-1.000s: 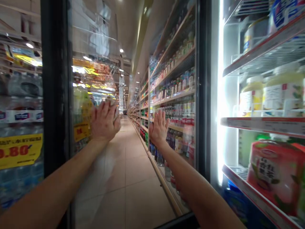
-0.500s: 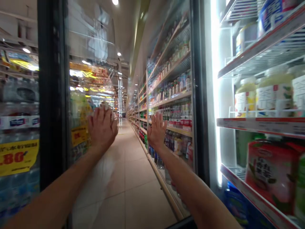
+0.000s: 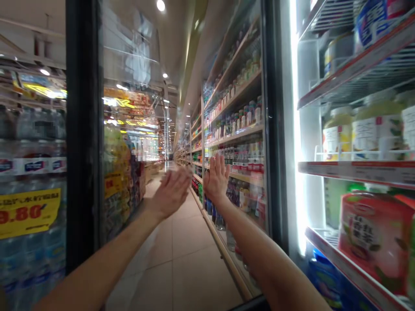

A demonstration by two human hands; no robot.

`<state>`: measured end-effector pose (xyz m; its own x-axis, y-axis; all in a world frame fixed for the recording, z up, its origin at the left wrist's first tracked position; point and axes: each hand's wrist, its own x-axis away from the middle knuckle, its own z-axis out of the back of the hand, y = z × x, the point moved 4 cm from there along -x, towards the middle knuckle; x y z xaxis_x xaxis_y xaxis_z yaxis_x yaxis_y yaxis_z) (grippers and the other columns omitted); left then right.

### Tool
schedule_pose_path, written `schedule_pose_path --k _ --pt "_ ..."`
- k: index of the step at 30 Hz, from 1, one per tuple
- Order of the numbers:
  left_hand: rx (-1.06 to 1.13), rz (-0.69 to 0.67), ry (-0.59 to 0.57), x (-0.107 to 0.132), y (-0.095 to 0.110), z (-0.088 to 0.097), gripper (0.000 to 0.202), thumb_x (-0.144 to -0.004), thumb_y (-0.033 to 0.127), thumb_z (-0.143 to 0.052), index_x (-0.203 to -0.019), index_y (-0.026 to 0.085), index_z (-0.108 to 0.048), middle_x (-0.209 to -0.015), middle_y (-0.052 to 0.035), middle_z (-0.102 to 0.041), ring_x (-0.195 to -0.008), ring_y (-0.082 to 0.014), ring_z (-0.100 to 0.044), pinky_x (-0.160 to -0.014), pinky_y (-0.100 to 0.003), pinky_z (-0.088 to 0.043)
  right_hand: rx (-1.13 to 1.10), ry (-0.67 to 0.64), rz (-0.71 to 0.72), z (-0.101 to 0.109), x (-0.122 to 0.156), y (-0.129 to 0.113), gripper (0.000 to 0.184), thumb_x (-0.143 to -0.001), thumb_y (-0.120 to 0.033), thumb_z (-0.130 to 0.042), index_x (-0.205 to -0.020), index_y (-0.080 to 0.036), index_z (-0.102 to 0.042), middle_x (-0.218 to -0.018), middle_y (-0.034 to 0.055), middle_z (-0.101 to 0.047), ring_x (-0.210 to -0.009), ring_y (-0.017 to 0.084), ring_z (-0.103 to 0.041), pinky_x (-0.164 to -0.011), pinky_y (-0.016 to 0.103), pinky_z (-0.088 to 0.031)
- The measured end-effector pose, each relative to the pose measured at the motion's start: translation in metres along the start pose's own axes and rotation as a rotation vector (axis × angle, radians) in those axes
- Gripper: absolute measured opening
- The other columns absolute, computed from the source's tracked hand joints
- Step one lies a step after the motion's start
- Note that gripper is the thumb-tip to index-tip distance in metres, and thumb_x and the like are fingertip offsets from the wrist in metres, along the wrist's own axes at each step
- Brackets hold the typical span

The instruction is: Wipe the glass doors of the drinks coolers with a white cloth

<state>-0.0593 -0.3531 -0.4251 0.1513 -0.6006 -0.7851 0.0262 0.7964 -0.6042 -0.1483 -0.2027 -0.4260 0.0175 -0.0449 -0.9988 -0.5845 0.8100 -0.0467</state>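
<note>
A glass door (image 3: 129,259) with a dark frame stands in front of me, beside a lit drinks cooler. My left hand (image 3: 173,190) is at the glass near its middle, fingers stretched out and slightly blurred by motion. Whether something thin lies under its palm, I cannot tell. My right hand (image 3: 216,178) lies flat against the glass a little further right, fingers pointing up, holding nothing. Shelves of bottles show in the glass behind both hands; I cannot tell how much of that is reflection.
On the right, cooler shelves (image 3: 353,170) hold bottles of yellow drink (image 3: 337,134) and a red drink pack (image 3: 372,237). The door's dark frame edge (image 3: 82,129) rises at the left. Beyond it stand stacked bottles and a yellow price sign (image 3: 29,211).
My left hand has moved right across the glass, closer to my right hand, and its fingers now slant rightward. My right hand stays in place. The view has shifted slightly left.
</note>
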Motion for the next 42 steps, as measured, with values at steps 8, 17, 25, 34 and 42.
schedule_pose_path --k 8,17,25,34,42 --pt "-0.081 0.403 0.177 -0.001 -0.035 0.008 0.055 -0.087 0.028 -0.044 -0.139 0.013 -0.034 -0.146 -0.0153 -0.033 -0.139 -0.0288 -0.021 -0.112 -0.052 -0.018 -0.018 0.012 -0.004 -0.001 0.001 0.0 0.052 -0.088 -0.026 -0.033 -0.138 -0.012 -0.037 -0.146 0.0142 -0.035 -0.141 0.023 -0.015 -0.112 0.05 -0.012" --pt "0.021 0.188 0.052 0.003 -0.022 0.002 0.052 -0.086 0.028 -0.046 -0.137 0.02 -0.039 -0.143 -0.0096 -0.041 -0.137 -0.0232 -0.028 -0.115 -0.045 -0.016 -0.026 -0.004 -0.001 -0.001 0.001 0.002 0.052 -0.088 -0.026 -0.032 -0.137 -0.012 -0.038 -0.146 0.0135 -0.036 -0.141 0.023 -0.016 -0.112 0.05 -0.012" --pt "0.044 -0.163 -0.113 0.005 0.015 -0.01 0.052 -0.087 0.028 -0.044 -0.138 0.023 -0.036 -0.142 -0.0071 -0.043 -0.136 -0.0192 -0.03 -0.115 -0.042 -0.015 -0.023 0.0 -0.005 -0.002 0.001 0.002 0.052 -0.088 -0.025 -0.033 -0.137 -0.013 -0.038 -0.146 0.0135 -0.036 -0.141 0.022 -0.017 -0.113 0.049 -0.011" --pt "-0.029 0.046 0.029 0.013 0.021 -0.008 0.053 -0.088 0.028 -0.045 -0.138 0.015 -0.035 -0.142 -0.0138 -0.04 -0.139 -0.0241 -0.023 -0.114 -0.047 -0.016 -0.031 -0.018 -0.012 -0.002 0.001 0.003 0.055 -0.086 -0.024 -0.035 -0.139 -0.013 -0.035 -0.147 0.0141 -0.034 -0.141 0.023 -0.014 -0.112 0.05 -0.013" --pt "-0.088 0.449 0.162 0.028 -0.031 0.005 0.059 -0.087 0.028 -0.044 -0.141 0.012 -0.028 -0.146 -0.0188 -0.03 -0.139 -0.0294 -0.018 -0.111 -0.055 -0.018 -0.033 0.009 -0.011 -0.002 0.001 0.002 0.05 -0.088 -0.023 -0.032 -0.136 -0.012 -0.041 -0.146 0.013 -0.036 -0.141 0.022 -0.016 -0.112 0.048 -0.013"
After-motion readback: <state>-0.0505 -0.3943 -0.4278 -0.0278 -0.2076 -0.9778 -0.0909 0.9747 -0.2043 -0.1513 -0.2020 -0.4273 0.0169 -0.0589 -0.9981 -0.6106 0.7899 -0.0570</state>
